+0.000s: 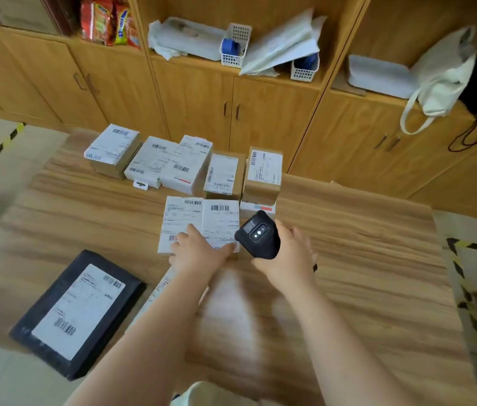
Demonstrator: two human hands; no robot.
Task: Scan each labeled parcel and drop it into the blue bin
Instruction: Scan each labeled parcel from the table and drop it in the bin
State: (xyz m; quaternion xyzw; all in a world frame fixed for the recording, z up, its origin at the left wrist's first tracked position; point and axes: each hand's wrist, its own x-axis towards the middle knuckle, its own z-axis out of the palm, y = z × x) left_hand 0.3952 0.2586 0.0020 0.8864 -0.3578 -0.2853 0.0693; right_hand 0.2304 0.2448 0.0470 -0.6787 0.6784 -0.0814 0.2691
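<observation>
My left hand (199, 253) lies on the near edge of a white labeled parcel (221, 221), with the thumb against its right corner. A second white parcel (180, 221) lies flush beside it on the left. My right hand (287, 253) grips a black handheld scanner (259, 234), held just right of those parcels with its head tilted toward them. Several more labeled boxes (225, 175) stand in a row at the far edge of the wooden table (363, 259). A black mailer bag (79, 312) with a white label lies at the near left. The blue bin is out of view.
Wooden cabinets (190, 98) line the wall behind the table, their shelf holding white baskets (235, 43), papers and snack packets. A white tote bag (442, 74) hangs at the right. Yellow-black hazard tape (471, 303) marks the floor on the right and left.
</observation>
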